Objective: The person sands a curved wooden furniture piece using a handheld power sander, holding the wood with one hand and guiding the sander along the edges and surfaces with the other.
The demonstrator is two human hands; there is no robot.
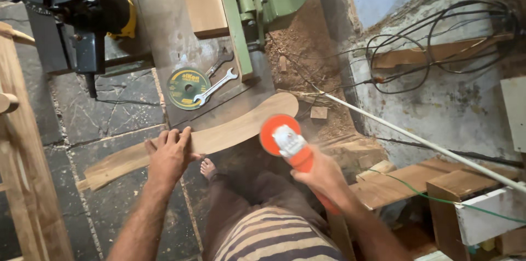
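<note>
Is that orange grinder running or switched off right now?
Likely running: the orange grinder in the right hand looks blurred, with dust hazing beside the curved wooden piece. No switch is visible.

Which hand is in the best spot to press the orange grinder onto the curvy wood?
Probably the right hand: it grips the orange grinder, whose disc sits at the edge of the curved board. The left hand lies flat on the board, steadying it.
</note>
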